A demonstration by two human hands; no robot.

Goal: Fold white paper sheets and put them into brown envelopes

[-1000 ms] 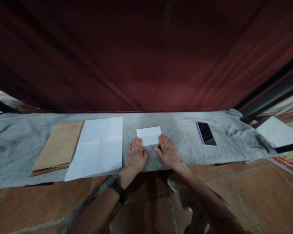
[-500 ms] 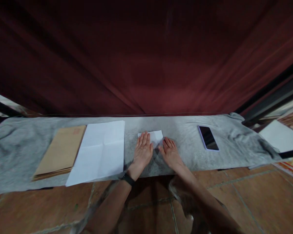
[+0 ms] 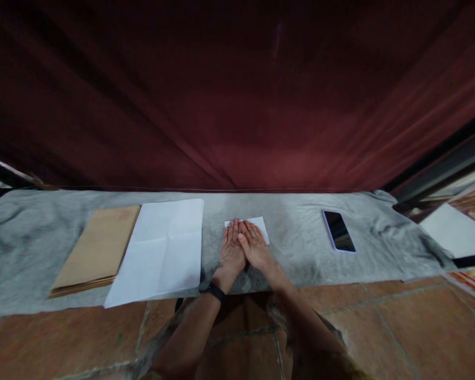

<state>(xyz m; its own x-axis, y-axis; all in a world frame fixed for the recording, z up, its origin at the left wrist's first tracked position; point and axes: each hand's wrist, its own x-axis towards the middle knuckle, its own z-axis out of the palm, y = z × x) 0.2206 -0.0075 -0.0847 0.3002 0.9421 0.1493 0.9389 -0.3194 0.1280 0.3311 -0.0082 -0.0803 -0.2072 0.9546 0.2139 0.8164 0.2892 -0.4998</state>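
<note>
A small folded piece of white paper [image 3: 263, 226] lies on the grey cloth, mostly covered by my hands. Flat on its left part rests my left hand [image 3: 233, 250], fingers stretched forward. My right hand [image 3: 256, 247] lies flat beside it, its thumb crossing over the left hand and its fingers on the paper. Neither hand grips anything. To the left, larger white sheets [image 3: 164, 248] with crossing creases lie flat, partly over a stack of brown envelopes [image 3: 97, 248].
A phone [image 3: 339, 231] in a pale purple case lies on the grey cloth [image 3: 296, 264] to the right. Behind the cloth-covered surface hangs a dark red curtain [image 3: 237, 116]. A white board-like piece [image 3: 457, 230] is at the far right, above the tiled floor [image 3: 388, 316].
My right hand has slid left from the paper's right edge to beside my left hand, uncovering the paper's right end. The sheets, envelopes and phone stay in place.
</note>
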